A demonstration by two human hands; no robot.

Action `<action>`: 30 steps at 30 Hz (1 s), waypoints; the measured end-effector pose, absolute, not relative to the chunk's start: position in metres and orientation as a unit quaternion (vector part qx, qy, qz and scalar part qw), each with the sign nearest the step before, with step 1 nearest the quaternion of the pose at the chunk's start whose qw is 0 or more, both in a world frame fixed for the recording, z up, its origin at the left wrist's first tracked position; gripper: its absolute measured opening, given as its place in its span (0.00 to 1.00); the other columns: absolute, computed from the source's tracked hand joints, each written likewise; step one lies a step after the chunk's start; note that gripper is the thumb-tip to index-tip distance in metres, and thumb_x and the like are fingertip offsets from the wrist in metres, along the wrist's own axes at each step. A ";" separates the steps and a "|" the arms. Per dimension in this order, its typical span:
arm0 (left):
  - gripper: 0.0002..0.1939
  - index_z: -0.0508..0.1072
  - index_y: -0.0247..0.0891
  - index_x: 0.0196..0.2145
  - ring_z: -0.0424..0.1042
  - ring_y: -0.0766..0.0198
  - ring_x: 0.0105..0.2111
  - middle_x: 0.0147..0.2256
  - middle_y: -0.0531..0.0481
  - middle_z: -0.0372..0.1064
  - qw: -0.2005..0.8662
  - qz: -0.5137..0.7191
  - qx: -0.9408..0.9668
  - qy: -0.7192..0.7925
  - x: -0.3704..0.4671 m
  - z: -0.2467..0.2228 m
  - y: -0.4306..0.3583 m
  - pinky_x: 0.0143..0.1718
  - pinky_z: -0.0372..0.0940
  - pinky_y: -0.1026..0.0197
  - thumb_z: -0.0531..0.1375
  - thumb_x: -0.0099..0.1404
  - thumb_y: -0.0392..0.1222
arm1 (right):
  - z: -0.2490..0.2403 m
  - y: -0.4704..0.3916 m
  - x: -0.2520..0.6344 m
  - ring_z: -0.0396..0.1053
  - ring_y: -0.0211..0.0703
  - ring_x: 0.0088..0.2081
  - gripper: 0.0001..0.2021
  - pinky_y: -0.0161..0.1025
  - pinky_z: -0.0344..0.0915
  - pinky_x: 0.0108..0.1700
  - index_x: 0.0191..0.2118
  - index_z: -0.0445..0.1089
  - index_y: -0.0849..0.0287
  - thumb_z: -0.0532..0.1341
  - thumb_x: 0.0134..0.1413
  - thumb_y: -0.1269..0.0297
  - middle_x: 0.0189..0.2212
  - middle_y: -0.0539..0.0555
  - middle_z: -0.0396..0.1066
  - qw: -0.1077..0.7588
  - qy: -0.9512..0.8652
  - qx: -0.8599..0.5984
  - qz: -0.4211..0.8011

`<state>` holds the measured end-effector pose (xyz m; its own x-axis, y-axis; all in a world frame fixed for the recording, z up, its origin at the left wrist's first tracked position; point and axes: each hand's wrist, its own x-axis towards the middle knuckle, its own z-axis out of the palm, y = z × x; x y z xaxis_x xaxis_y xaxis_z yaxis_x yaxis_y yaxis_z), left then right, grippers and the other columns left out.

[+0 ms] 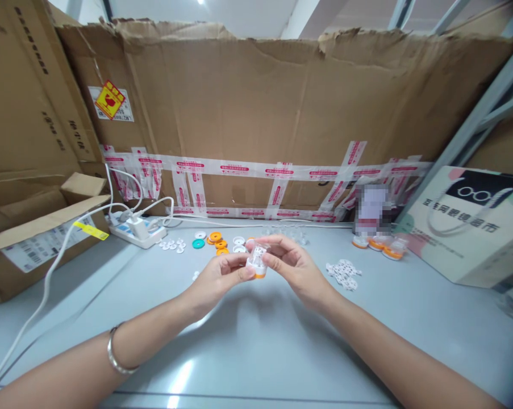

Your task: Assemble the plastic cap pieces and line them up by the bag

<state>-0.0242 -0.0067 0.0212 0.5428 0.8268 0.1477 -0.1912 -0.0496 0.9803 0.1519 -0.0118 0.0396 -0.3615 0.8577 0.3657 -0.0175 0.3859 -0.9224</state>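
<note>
Both hands hold a small clear plastic container (258, 260) with a white collar and an orange base, above the middle of the table. My left hand (222, 278) pinches its lower left side between thumb and fingers. My right hand (296, 267) is closed round the upper right side, thumb in front. White parts show inside the clear body; their exact shape is too small to tell. Behind the hands lie orange rings (216, 236), white rings (238, 241) and a teal disc (198, 243). Several clear pieces (299, 234) stand behind my right hand, partly hidden.
Small white pieces (343, 274) lie in a pile at right, others (174, 245) at left. Several orange-based containers (384, 247) stand at back right, near a paper bag (464, 227). A power strip (139, 232) with white cables and an open cardboard box (47, 238) are at left.
</note>
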 end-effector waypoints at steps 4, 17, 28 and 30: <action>0.12 0.73 0.39 0.41 0.70 0.61 0.42 0.40 0.48 0.72 0.625 0.410 0.602 0.281 -0.025 0.024 -0.008 0.46 0.62 0.59 0.60 0.59 0.43 | 0.038 -0.015 0.155 0.54 0.50 0.58 0.31 0.53 0.55 0.57 0.54 0.58 0.50 0.67 0.42 0.59 0.56 0.57 0.57 0.428 -0.815 -0.330 0.209; 0.14 0.73 0.36 0.40 0.70 0.59 0.41 0.39 0.45 0.73 0.603 0.425 0.595 0.319 -0.020 0.029 -0.016 0.45 0.62 0.58 0.63 0.56 0.43 | 0.027 -0.019 0.150 0.59 0.48 0.55 0.27 0.49 0.61 0.55 0.59 0.50 0.53 0.56 0.54 0.72 0.52 0.59 0.62 0.423 -0.854 -0.300 -0.040; 0.14 0.72 0.37 0.41 0.69 0.59 0.42 0.40 0.46 0.72 0.612 0.463 0.568 0.297 -0.016 0.018 -0.015 0.46 0.61 0.58 0.62 0.57 0.44 | 0.024 -0.015 0.142 0.59 0.47 0.54 0.25 0.48 0.60 0.54 0.53 0.58 0.50 0.61 0.48 0.70 0.51 0.56 0.61 0.481 -0.799 -0.335 0.136; 0.15 0.72 0.37 0.43 0.68 0.59 0.43 0.41 0.46 0.72 0.596 0.465 0.584 0.296 -0.018 0.021 -0.014 0.48 0.60 0.57 0.61 0.59 0.44 | 0.031 -0.013 0.143 0.61 0.46 0.53 0.23 0.47 0.61 0.54 0.52 0.60 0.49 0.60 0.49 0.68 0.52 0.55 0.61 0.474 -0.778 -0.320 0.260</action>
<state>-0.0177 -0.0143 0.0213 0.3924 0.9000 0.1899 -0.2091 -0.1138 0.9713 0.1430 -0.0134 0.0307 -0.3461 0.7445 0.5709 0.2517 0.6599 -0.7079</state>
